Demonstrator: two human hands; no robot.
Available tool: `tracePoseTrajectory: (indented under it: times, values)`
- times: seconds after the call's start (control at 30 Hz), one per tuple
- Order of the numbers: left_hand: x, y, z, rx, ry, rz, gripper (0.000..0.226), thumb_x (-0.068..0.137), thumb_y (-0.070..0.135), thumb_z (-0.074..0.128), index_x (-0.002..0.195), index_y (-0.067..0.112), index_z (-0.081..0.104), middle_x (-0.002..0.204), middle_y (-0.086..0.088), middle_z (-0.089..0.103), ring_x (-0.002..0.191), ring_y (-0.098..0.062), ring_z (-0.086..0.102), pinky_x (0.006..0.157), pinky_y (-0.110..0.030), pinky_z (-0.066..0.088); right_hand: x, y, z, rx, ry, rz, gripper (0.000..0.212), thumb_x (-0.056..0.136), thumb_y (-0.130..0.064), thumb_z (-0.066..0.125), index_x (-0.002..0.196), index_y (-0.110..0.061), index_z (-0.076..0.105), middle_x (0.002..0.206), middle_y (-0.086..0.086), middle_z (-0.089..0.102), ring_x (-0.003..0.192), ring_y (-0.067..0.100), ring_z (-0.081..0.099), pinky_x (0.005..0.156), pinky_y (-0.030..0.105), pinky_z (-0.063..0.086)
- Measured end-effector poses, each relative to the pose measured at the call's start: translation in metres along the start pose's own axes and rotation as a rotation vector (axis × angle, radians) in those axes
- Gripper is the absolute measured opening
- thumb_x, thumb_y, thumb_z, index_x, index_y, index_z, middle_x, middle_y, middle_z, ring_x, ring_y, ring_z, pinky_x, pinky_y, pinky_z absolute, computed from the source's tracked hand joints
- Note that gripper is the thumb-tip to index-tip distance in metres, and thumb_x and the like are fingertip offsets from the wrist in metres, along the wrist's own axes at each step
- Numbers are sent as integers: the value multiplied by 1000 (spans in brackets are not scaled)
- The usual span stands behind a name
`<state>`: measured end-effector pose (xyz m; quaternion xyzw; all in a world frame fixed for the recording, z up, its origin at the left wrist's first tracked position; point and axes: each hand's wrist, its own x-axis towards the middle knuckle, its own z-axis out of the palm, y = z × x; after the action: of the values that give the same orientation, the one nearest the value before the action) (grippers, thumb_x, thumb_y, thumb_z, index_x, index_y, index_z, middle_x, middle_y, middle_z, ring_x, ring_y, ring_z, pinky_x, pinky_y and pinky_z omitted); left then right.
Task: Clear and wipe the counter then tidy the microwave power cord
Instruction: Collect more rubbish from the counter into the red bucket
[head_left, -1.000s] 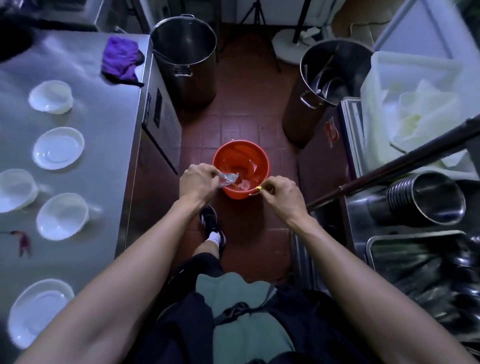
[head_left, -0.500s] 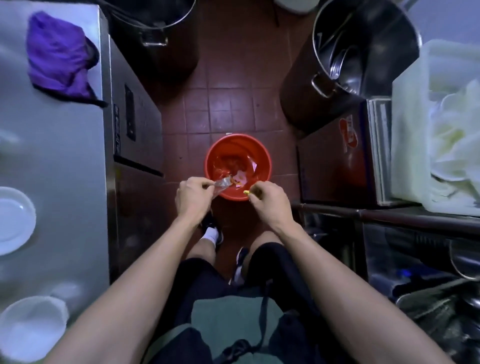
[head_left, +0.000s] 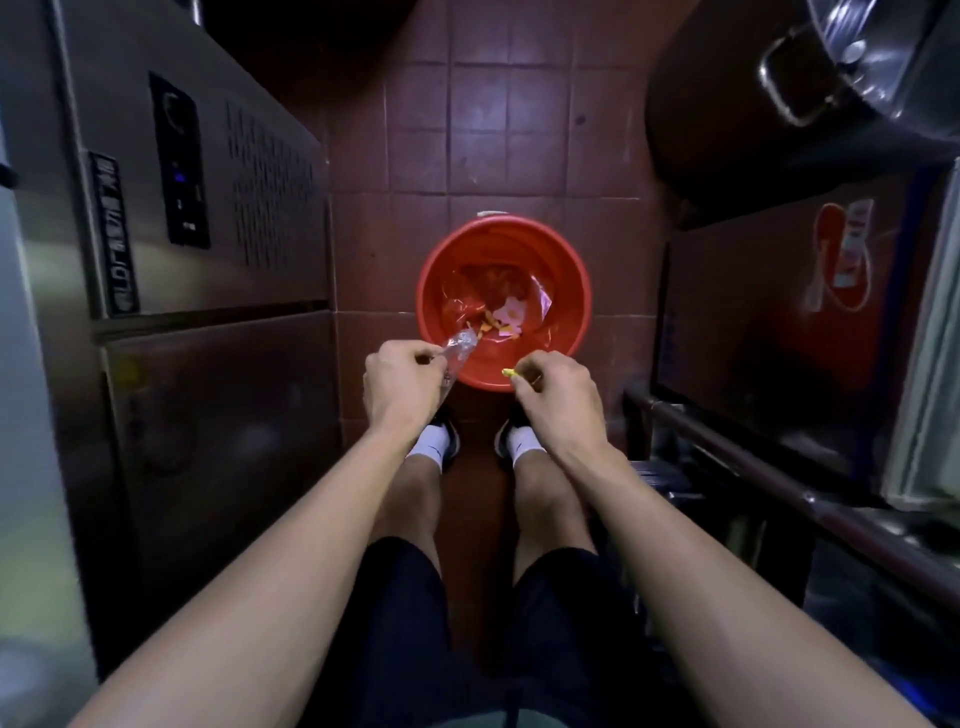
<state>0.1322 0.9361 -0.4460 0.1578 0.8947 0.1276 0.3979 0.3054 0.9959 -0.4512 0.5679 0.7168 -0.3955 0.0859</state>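
From the head camera I'm looking straight down at a red bucket standing on the brown tiled floor, just ahead of my two shoes. It already holds crumpled clear film and a few orange and pale scraps. My left hand is curled round a scrunched piece of clear plastic wrapper, whose free end pokes up and to the right, over the near-left rim of the bucket. My right hand is closed too, thumb and forefinger pinching a small yellow scrap that sits right at the near rim.

The relation that matters: the bucket's mouth lies directly forward of both hands, and both bits of rubbish are at its near edge, not over the middle. The wrapper's long axis already slants inward toward the centre, so I judge the left hand the better placed to let go first; the yellow scrap looks barely inside the rim and may want a small push forward, or it could land on the floor by my shoes.

A steel cabinet front stands to my left and a large steel pot at upper right. The counter top and microwave cord are out of view
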Motion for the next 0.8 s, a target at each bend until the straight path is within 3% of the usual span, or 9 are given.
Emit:
tracePoseTrajectory:
  times: [0.3,0.47,0.63,0.8]
  values:
    - [87,-12,88,28,-23,-41,10,83,29,69,84,30,79,87,5,77,89,-18,71,87,-28,55,92,51,47,-84,-47,-57,10,93,-29,62,96,-21,67,95,-2,64,92,20,58,75,35,49]
    - [142,-22,133,39,-43,-34,11,81,29,71,87,34,79,98,9,76,98,-21,69,92,-32,55,132,80,87,-53,-62,-7,9,93,-26,62,97,-21,67,95,-3,63,91,19,59,77,37,51]
    - [191,-31,176,16,-62,8,6,82,27,74,83,29,79,90,11,76,86,-16,71,83,-34,59,170,104,123,-139,-116,-55,13,94,-27,60,103,-19,66,99,0,63,96,24,59,77,36,48]
    - [228,-46,208,8,-81,12,4,83,25,75,85,26,79,92,10,76,88,-13,70,87,-28,56,200,122,152,-119,-89,-8,13,94,-26,59,104,-20,66,103,0,64,96,26,60,76,35,46]
